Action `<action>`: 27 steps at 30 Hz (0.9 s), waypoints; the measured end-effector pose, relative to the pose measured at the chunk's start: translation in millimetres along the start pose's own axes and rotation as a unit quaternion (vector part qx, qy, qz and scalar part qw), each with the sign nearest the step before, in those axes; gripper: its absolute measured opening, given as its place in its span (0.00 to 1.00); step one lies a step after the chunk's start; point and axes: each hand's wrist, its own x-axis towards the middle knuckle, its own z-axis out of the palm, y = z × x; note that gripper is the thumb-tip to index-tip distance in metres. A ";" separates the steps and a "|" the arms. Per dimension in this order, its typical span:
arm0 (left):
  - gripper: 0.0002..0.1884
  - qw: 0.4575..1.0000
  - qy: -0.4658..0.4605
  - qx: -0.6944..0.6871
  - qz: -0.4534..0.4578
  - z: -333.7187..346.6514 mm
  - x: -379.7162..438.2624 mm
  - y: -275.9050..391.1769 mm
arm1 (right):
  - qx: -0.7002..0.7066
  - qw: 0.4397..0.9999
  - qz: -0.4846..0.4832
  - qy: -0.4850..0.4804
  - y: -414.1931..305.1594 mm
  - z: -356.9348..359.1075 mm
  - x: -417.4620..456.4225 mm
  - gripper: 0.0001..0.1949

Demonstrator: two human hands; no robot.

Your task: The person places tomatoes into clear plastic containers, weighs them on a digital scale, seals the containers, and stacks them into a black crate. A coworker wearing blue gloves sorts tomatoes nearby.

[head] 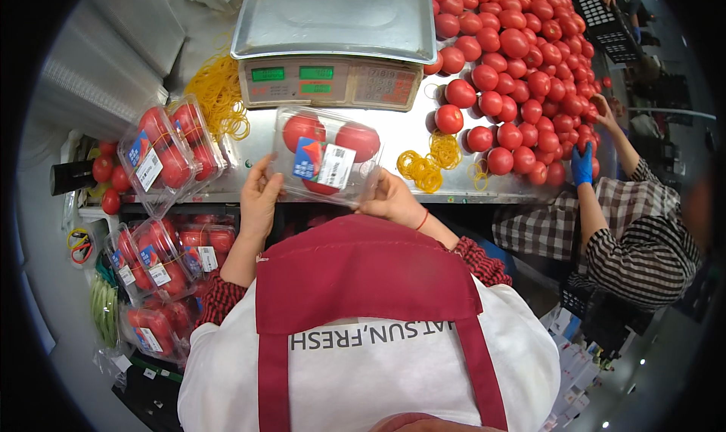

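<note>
A clear plastic clamshell box of tomatoes (361, 140) is held between my two hands over the table's front edge, its lid bearing a blue and white label. My left hand (261, 197) grips its left side, and my right hand (394, 197) grips its lower right corner. Behind the box stands a digital scale (329, 83) with a bare metal pan (334, 18). Yellow rubber bands (426, 174) lie to the right of the box, and a larger heap of rubber bands (212, 86) lies left of the scale. No band shows around the held box.
Loose tomatoes (515, 43) cover the table's right part, where a co-worker's gloved hand (582, 164) and bare hand (604, 111) reach in. Banded tomato boxes (170, 160) lean at the left. More packed boxes (161, 262) fill a crate below. Stacked clear plastic containers (85, 86) stand behind.
</note>
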 end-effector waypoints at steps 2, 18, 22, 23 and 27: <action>0.28 0.972 -0.060 -0.223 -0.031 8.8 -2.4 -5.4 | -0.121 0.992 -0.045 -0.013 5.5 14.1 1.7 0.13; 0.26 0.833 -0.304 -0.408 -0.217 13.2 48.9 -20.5 | -0.616 0.737 -0.277 0.036 -45.1 25.7 74.6 0.07; 0.28 0.840 -0.324 -0.396 -0.181 28.3 47.8 -4.4 | -0.217 0.966 -0.142 0.012 -57.5 30.3 79.6 0.15; 0.32 0.846 -0.337 -0.382 -0.159 28.4 48.2 -3.6 | 0.002 0.998 -0.066 0.019 -60.9 13.8 80.8 0.18; 0.25 0.850 -0.390 -0.299 -0.188 33.5 44.4 2.7 | 0.017 0.988 -0.012 -0.156 -129.4 14.6 130.1 0.32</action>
